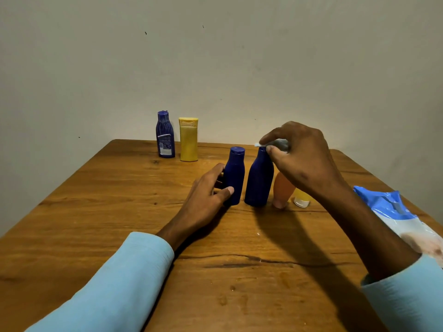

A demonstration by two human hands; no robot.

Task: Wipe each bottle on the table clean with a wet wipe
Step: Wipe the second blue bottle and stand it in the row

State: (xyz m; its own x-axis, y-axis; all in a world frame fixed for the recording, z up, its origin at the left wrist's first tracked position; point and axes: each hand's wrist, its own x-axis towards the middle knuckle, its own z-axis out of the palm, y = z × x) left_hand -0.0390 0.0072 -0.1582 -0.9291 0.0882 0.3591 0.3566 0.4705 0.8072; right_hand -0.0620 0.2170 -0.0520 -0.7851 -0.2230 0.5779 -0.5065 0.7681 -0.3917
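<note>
The right hand (303, 161) pinches a wet wipe (275, 143) betw. thumb and forefinger and holds it on the cap of the larger dark-blue bottle (259, 179). The grip from above suits a cap-first wipe, likely working downward over the body. The left hand (208, 195) curls round the smaller dark-blue bottle (235, 176), thumb on the near face, fingers behind. That bottle stands upright just left of the one being wiped, close but w/ a gap. The hold probably keeps it from being knocked, or readies it as the next item.

Under the right wrist lies a peach bottle (282, 190), cap toward the person, and beside it a yellow bottle w/ white cap (301, 198), mostly hidden by the arm. Whether these two touch cannot be told. Far beyond the left hand, at the back edge of the counter (119, 212), a labelled blue bottle (165, 135) and a yellow tube (188, 140) stand side by side, apart from the rest. The grouping suggests a done/pending split, though which is which is not evident. The wipes pack (395, 212) lies right of the right forearm, w/in easy reach for a fresh sheet.
</note>
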